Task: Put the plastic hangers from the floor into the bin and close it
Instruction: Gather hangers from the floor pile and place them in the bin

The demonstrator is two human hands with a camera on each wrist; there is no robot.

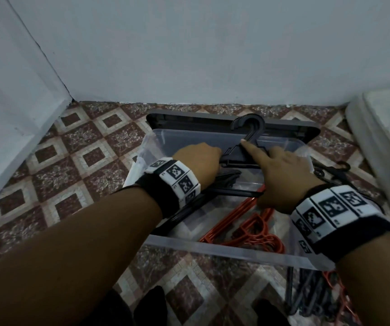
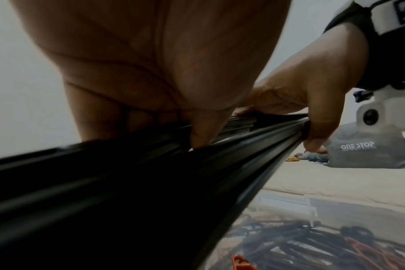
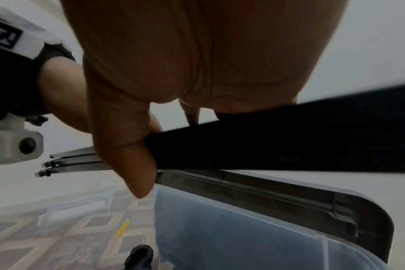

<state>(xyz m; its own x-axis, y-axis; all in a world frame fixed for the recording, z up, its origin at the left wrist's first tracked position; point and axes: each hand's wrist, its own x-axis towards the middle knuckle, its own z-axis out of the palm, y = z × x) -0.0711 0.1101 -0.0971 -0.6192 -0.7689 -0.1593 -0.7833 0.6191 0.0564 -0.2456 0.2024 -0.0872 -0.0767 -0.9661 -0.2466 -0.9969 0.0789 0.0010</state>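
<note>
— What are the arms doing?
— Both bare forearms reach forward and down, side by side, each wrist wrapped in a black band carrying white marker tiles.

— And the left hand?
— Knuckles up, its fingers curled over the stack of black hangers it holds, thumb pressed along the bars in the left wrist view.

— The right hand?
— Its grip closes on the same stack, thumb underneath, while the index finger stretches straight forward along the hanger neck. The two hands sit near each other, not touching.
</note>
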